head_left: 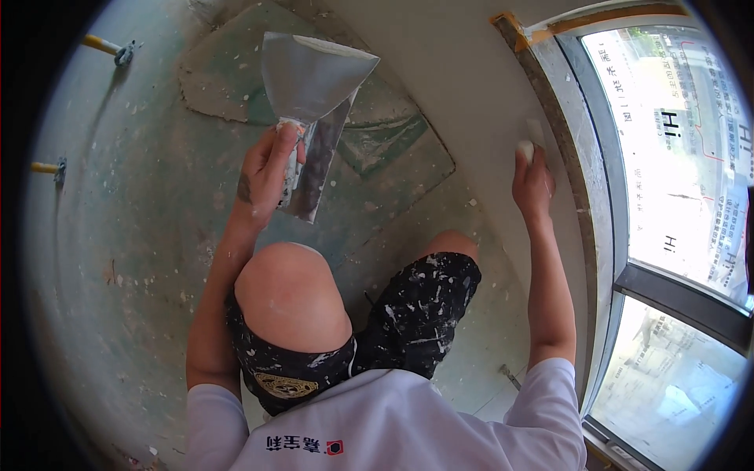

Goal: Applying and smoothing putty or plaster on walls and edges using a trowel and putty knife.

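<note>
My left hand (265,163) is closed around the handle of a wide putty knife (314,74), its grey blade pointing away from me with pale filler along the far edge. Just behind that handle a long flat steel blade (323,161), like a trowel's, slants down; its own handle is hidden. Off to the right, my right hand (536,187) is closed on a small pale tool with a rounded end (525,147), close to the white wall (479,102). A faint pale strip shows beyond it. The tool's kind cannot be made out.
A window with a grey frame (683,302) and printed film curves along the right. A greenish, paint-spattered sheet (393,149) covers the floor ahead. Two yellow-ended poles (100,44) reach in from the left. My bent knees (287,286) are between my arms.
</note>
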Available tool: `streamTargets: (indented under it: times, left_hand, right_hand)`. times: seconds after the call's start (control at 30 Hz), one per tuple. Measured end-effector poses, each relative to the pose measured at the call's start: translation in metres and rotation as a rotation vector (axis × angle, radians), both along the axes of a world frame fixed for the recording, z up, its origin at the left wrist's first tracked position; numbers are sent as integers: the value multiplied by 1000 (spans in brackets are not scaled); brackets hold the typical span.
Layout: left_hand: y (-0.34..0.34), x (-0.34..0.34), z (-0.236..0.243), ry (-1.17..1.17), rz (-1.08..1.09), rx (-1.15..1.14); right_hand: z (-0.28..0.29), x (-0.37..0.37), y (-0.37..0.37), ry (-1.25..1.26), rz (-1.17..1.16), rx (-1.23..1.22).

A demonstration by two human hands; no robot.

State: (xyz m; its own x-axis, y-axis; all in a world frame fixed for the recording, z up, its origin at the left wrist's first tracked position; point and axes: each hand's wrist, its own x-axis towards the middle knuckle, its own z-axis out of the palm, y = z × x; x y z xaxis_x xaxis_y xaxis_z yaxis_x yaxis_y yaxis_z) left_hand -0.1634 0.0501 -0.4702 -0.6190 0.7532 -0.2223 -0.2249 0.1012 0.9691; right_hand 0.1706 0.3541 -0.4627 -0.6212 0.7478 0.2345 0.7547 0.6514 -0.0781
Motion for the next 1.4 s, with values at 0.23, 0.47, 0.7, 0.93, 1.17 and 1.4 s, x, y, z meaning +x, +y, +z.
streamTargets:
  times: [0.23,0.47,0.7,0.93,1.17,1.4]
  left_hand:
    - [-6,-1,-22,-51,-44,-6]
    - [-18,-5,-5,-47,45,-87]
    - [15,23,-16,85,13,28]
    - [-2,13,-10,-27,10,-86]
    - [29,31,-9,-56,-17,-96]
    - [23,43,-2,-53,7,-103]
  right_hand:
    - [-123,-118,25,-130,83,-70]
    - [-85,-50,5,-28,56,-121]
    - [-129,-115,28,39,38,-29]
    - [-90,31,-9,132,-13,-65]
    - [-86,6,6,33,-61,-78]
    - [-161,76,-13,-165,-66,-277]
